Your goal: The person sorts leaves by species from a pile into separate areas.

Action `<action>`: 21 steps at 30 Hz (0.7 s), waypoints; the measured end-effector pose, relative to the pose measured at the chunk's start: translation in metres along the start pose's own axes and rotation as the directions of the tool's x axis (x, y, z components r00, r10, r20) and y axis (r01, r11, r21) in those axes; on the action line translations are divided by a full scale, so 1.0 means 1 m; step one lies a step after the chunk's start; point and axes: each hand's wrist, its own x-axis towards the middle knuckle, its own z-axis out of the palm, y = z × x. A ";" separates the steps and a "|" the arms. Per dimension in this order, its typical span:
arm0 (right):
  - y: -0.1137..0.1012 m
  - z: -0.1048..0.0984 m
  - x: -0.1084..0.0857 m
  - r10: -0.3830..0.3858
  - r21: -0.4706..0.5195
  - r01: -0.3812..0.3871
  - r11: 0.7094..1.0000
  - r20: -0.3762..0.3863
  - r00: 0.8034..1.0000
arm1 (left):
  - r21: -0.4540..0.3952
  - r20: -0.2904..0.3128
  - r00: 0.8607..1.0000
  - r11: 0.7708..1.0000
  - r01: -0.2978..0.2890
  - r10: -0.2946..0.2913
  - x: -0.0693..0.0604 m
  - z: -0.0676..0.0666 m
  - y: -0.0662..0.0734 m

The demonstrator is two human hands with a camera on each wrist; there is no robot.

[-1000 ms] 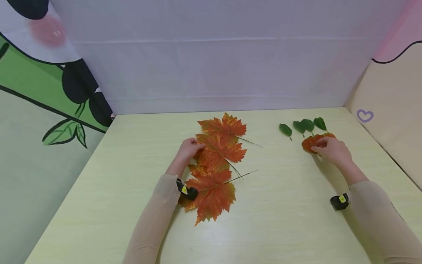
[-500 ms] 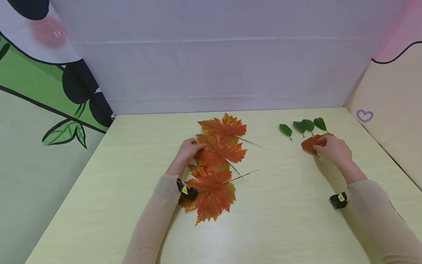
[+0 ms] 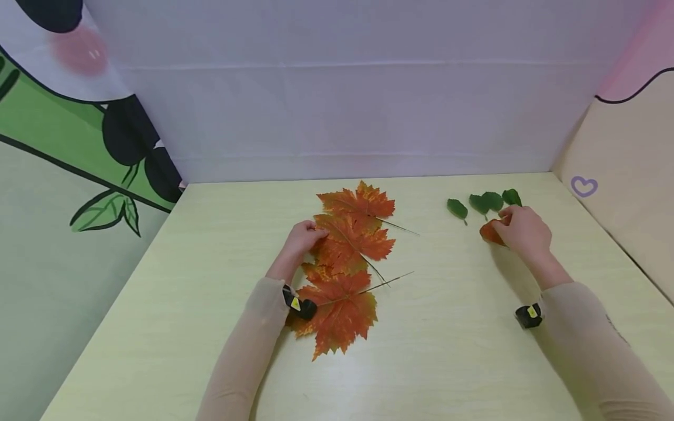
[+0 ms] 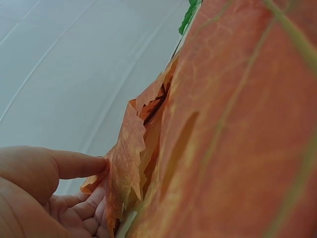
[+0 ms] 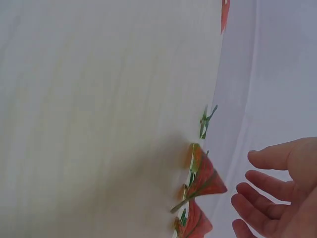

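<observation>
Orange maple leaves lie in a column on the table: a far one (image 3: 368,202), a middle one (image 3: 358,242) and a near one (image 3: 342,307). My left hand (image 3: 302,240) pinches the left edge of the middle maple leaf between thumb and fingers; the left wrist view shows that folded edge (image 4: 129,153) up close. Over small orange-red rounded leaves (image 3: 489,233) on the right is my right hand (image 3: 526,231), hiding part of them. In the right wrist view its fingers (image 5: 267,183) are spread, apart from two red leaves (image 5: 208,181) that stand tilted up.
Several small green leaves (image 3: 457,208) lie behind the orange-red ones, near the table's far edge. A pale cloth wall (image 3: 358,117) rises along the back of the table (image 3: 432,351), and a cream panel (image 3: 632,210) borders the right side.
My right hand has shifted a little left and away from me, with its fingers now over more of the orange-red leaves. The left hand and the maple leaves stay put.
</observation>
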 end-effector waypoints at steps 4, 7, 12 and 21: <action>-0.018 0.004 0.005 -0.040 0.029 0.040 0.999 0.012 0.999 | 0.000 0.001 1.000 1.000 0.012 -0.012 0.000 0.001 0.000; -0.033 0.011 0.011 -0.074 0.061 0.071 0.996 0.058 0.996 | 0.001 -0.001 1.000 1.000 0.017 -0.017 0.000 0.001 0.001; -0.059 0.029 0.022 -0.131 0.095 0.119 0.988 0.135 0.982 | 0.006 0.000 1.000 1.000 0.023 -0.023 0.000 0.000 0.001; -0.100 0.055 0.046 -0.160 0.058 0.151 0.987 0.222 0.962 | 0.004 0.007 1.000 1.000 0.015 -0.015 0.000 0.000 0.001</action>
